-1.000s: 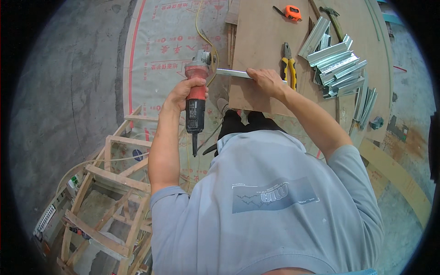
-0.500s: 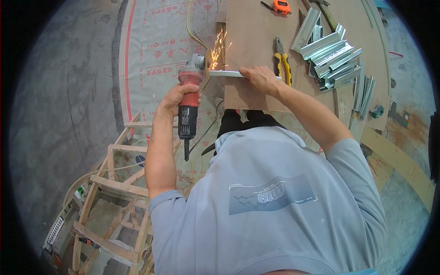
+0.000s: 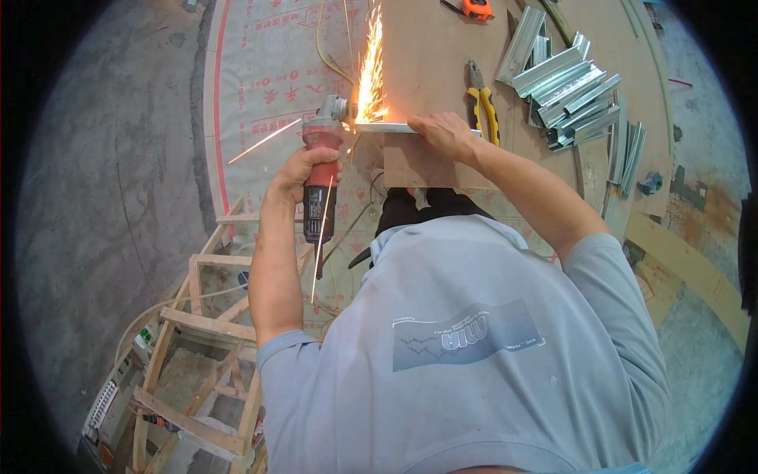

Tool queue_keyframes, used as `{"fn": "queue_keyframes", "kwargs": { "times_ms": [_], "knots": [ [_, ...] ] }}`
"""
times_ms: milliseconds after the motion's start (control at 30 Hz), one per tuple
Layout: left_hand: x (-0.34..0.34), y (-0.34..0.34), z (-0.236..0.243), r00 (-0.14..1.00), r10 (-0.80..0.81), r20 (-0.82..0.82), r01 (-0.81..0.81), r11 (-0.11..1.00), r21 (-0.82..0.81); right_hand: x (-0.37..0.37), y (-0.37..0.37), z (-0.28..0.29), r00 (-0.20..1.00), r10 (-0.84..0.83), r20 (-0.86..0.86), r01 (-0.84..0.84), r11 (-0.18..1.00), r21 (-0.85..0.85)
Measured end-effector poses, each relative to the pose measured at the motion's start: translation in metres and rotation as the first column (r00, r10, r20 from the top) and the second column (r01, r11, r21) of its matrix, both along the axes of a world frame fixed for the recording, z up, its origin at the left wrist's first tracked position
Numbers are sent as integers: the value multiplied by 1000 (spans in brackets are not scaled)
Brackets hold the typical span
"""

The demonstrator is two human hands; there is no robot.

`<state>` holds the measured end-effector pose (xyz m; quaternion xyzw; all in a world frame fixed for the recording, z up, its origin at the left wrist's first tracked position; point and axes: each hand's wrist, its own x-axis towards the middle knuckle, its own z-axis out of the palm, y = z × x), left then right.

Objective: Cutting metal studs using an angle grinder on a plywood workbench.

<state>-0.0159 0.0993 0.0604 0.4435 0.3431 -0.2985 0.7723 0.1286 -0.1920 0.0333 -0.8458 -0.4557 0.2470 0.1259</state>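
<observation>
A wide wooden board (image 3: 442, 55) spreads ahead of the person and to the right, serving as a worktop. On its right side lies a loose pile of shiny metal channels (image 3: 564, 91), probably set there to leave the near left corner free. Just off the board's left edge, an angle grinder (image 3: 322, 138) points away from the body; the left hand (image 3: 298, 170) has its fingers wrapped around the red casing. A narrow metal strip (image 3: 387, 127) lies across the board, its end jutting past the edge, likely so the disc clears the wood. The right hand (image 3: 446, 136) has its fingers clamped over the strip, seemingly to steady it. Pliers (image 3: 491, 118) with yellow handles lie just beyond that hand, an orange tape measure (image 3: 477, 9) farther off. Bright sparks (image 3: 371, 75) stream mostly forward; their glare makes the exact cutting point hard to tell.
</observation>
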Motion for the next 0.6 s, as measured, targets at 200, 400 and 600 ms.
{"fn": "queue_keyframes", "kwargs": {
  "times_ms": [200, 400, 600],
  "knots": [
    [-1, -4, 2, 1000, 6, -2, -6, 1000, 21, 0, 1, -1, 1000, -1, 15, 2, 1000, -31],
    [-5, -6, 2, 1000, 11, -5, -11, 1000, 11, 3, 0, -8, 1000, 22, 10, -22, 999, -40],
    [-12, -5, -6, 1000, 8, -21, -8, 1000, -9, 0, 0, -4, 999, 20, 37, -20, 1000, -5]
  ]
}}
